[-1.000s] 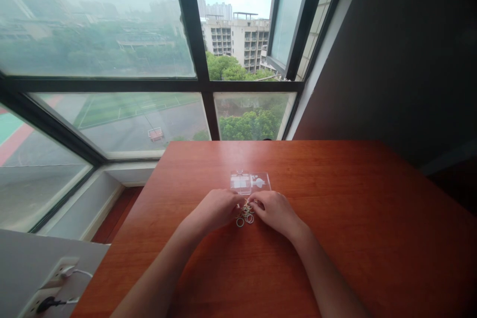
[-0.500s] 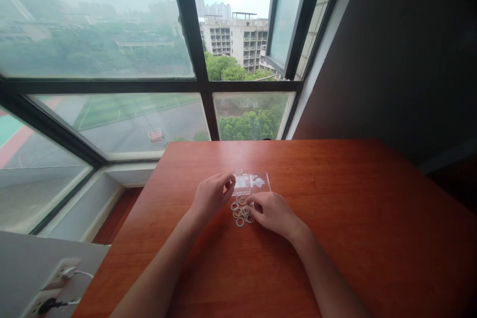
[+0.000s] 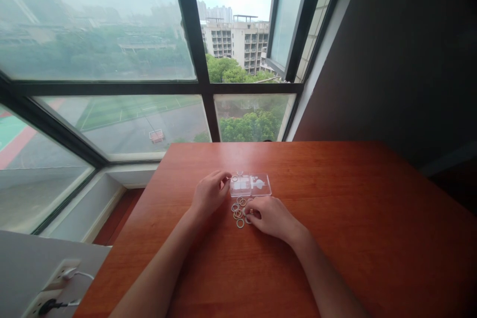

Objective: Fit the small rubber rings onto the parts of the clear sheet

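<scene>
My left hand (image 3: 212,192) is at the left side of a small clear plastic box (image 3: 241,194), its thumb and fingertips slightly apart. Right by those fingertips a pale ring (image 3: 234,178) shows at the box's back left corner; it looks let go, lying flat. The box's lid (image 3: 266,191) is folded open to the right. In front of the box lies a loose cluster of thin pale rings (image 3: 240,223), some overlapping. My right hand (image 3: 271,214) reaches into the cluster from the right, thumb and finger pinched at a ring, and its fingers hide part of the pile.
The box and rings lie on a reddish-brown wooden table (image 3: 335,198). Large windows with dark frames (image 3: 149,88) stand beyond it, and a dark wall (image 3: 372,69) is at the right. Wall sockets with plugs (image 3: 50,303) are at the lower left.
My left hand has drawn slightly left and its fingers have loosened, uncovering a ring at the box. My right hand has shifted a little left and closed its pinch over the cluster.
</scene>
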`<action>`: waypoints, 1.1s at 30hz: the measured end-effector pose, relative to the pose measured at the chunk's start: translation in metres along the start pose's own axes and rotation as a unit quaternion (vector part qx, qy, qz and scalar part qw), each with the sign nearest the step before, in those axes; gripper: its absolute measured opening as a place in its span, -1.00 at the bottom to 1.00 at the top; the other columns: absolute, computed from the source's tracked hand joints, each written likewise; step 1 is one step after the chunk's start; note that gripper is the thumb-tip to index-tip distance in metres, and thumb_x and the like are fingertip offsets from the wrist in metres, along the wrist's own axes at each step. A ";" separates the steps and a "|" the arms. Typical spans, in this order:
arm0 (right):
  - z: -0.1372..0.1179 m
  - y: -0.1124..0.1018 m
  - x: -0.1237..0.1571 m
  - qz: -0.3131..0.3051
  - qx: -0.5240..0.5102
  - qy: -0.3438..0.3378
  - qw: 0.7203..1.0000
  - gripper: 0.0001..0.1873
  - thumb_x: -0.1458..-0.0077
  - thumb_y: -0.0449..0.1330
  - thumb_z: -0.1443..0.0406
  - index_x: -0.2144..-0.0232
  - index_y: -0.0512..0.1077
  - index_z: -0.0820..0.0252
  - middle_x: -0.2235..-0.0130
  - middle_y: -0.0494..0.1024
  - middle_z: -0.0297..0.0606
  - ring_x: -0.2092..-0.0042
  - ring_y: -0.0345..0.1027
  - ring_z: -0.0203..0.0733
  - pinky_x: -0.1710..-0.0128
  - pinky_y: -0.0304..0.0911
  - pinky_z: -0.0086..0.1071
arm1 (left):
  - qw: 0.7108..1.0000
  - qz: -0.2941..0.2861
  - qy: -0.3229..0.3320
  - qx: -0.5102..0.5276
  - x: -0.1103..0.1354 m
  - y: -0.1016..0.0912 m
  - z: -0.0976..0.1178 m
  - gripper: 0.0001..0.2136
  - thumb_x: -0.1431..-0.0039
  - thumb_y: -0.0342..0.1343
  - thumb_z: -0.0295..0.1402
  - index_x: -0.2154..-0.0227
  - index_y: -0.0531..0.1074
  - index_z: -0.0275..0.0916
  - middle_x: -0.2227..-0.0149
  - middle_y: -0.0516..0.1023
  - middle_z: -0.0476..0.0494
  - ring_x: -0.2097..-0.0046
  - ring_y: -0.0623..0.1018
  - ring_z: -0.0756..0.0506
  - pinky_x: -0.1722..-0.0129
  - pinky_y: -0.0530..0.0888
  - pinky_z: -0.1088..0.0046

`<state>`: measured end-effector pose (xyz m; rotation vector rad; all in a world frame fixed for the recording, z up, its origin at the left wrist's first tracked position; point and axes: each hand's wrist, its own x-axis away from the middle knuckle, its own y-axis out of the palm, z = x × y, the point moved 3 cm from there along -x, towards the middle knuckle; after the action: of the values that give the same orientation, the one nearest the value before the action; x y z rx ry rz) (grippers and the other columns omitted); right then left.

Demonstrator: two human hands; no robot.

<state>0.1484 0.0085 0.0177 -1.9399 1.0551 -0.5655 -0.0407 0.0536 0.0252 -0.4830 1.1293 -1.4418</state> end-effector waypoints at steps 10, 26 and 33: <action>0.002 -0.008 -0.003 0.099 -0.072 0.016 0.992 -0.83 -0.15 0.13 0.31 0.29 0.54 0.11 0.36 0.57 -0.33 0.35 0.35 -0.28 0.31 0.16 -0.47 | 0.991 -0.038 0.059 0.111 0.003 -0.002 0.023 -0.86 -0.20 0.01 -0.42 0.31 0.48 -0.23 0.39 0.47 -0.04 0.43 0.38 0.05 0.40 0.32 0.57; 0.009 -0.013 -0.003 0.260 -0.170 0.002 0.950 -0.90 -0.10 0.18 0.32 0.36 0.51 0.17 0.53 0.46 -0.40 0.51 0.25 -0.35 0.46 0.12 -0.49 | 0.964 -0.104 0.085 0.231 0.005 0.001 0.038 -0.93 -0.14 0.10 -0.45 0.39 0.48 -0.28 0.45 0.42 -0.01 0.47 0.33 0.09 0.47 0.27 0.61; 0.011 -0.012 -0.003 0.247 -0.147 0.024 0.957 -0.89 -0.11 0.17 0.32 0.33 0.51 0.16 0.55 0.41 -0.43 0.51 0.25 -0.34 0.44 0.12 -0.49 | 0.981 -0.047 0.071 0.175 0.002 0.002 0.028 -0.92 -0.14 0.07 -0.45 0.43 0.45 -0.26 0.47 0.41 0.00 0.46 0.34 0.07 0.44 0.28 0.58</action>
<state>0.1605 0.0197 0.0218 -1.8099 1.6644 -0.1812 -0.0172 0.0416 0.0356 -0.1883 0.9441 -1.7376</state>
